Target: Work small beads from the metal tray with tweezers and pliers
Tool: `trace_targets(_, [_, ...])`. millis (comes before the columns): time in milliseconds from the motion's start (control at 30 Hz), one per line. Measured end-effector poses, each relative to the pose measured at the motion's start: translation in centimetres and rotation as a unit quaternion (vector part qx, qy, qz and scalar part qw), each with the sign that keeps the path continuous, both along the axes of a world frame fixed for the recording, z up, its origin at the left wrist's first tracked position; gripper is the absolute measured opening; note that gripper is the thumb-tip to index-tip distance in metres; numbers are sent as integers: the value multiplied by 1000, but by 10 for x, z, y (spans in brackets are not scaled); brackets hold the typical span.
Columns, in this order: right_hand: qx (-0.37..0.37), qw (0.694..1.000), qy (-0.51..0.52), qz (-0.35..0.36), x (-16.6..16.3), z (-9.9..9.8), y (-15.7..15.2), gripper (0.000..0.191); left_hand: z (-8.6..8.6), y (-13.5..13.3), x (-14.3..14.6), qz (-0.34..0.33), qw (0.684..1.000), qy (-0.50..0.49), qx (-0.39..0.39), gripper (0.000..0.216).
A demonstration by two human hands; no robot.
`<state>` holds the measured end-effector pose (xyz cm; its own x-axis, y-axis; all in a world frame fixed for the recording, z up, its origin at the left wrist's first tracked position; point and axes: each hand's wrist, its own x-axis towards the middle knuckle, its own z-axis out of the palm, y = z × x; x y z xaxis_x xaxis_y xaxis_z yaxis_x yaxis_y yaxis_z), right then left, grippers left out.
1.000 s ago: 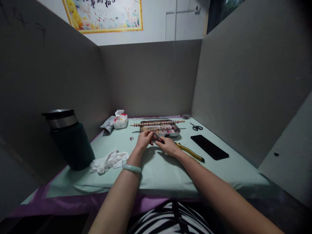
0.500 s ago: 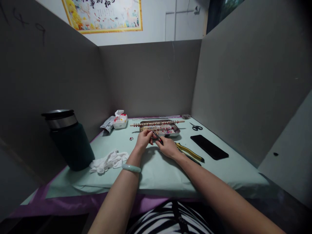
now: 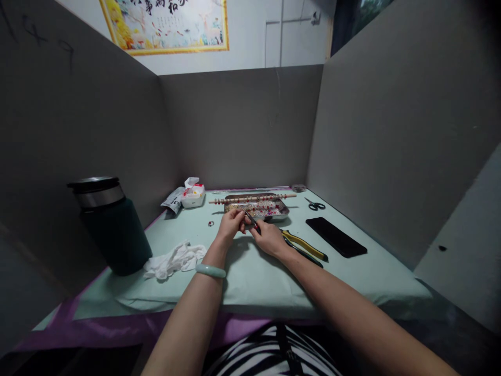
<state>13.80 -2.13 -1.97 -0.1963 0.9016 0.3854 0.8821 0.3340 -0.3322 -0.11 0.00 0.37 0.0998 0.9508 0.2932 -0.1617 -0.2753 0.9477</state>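
At the middle of the pale green cloth-covered table (image 3: 250, 284), seen from the head camera, both bare hands meet just before a shallow rectangular metal tray (image 3: 283, 215) of small, colourful pieces. The right hand (image 3: 269, 236) is closed around a slim metal-tipped tool with a dark, red-touched handle (image 3: 253, 221) — its tip points up and leftward, to the fingers of the left hand (image 3: 232, 224). Those fingers are drawn together; whether they pinch anything is too small to tell. A pale green bangle (image 3: 211, 270) circles the left wrist.

Across the tray lies a thin wooden stick threaded with small reddish and pale ornaments (image 3: 252, 198). Yellow-and-dark-handled pliers (image 3: 303, 244) rest just beside the right hand, partly hidden by it. Farther right are a flat black rectangular phone (image 3: 335, 237) and black-handled scissors (image 3: 316, 206). A small red-and-silver ring-like piece (image 3: 211, 223) lies left of the left hand — near crumpled white fabric (image 3: 176, 261).
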Motion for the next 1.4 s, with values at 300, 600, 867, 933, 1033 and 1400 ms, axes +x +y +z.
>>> trace_targets(300, [-1, 999, -25, -21, -1, 2, -3, 36, 1, -1, -2, -22, 1000, -6, -10, 28])
trace_targets(600, [35, 996, -62, -58, -8, -1, -10, 34, -6, 4, -2, 35, 999, -5, 3, 24])
trace_targets(867, [9, 998, -60, -34, -8, -1, -9, 34, -10, 8, -1, 112, 991, 65, 21, 19])
trace_targets(933, [4, 998, -56, -17, -5, -1, -8, 34, -9, 6, -2, 78, 997, 26, 17, 21])
trace_targets(1033, [5, 999, -47, 7, -1, -1, -6, 34, -5, 1, -4, 9, 999, -31, -7, 25])
trace_targets(1400, [-2, 997, 73, 28, -2, -5, 1, 34, 0, 0, -1, 6, 999, -32, 2, 28])
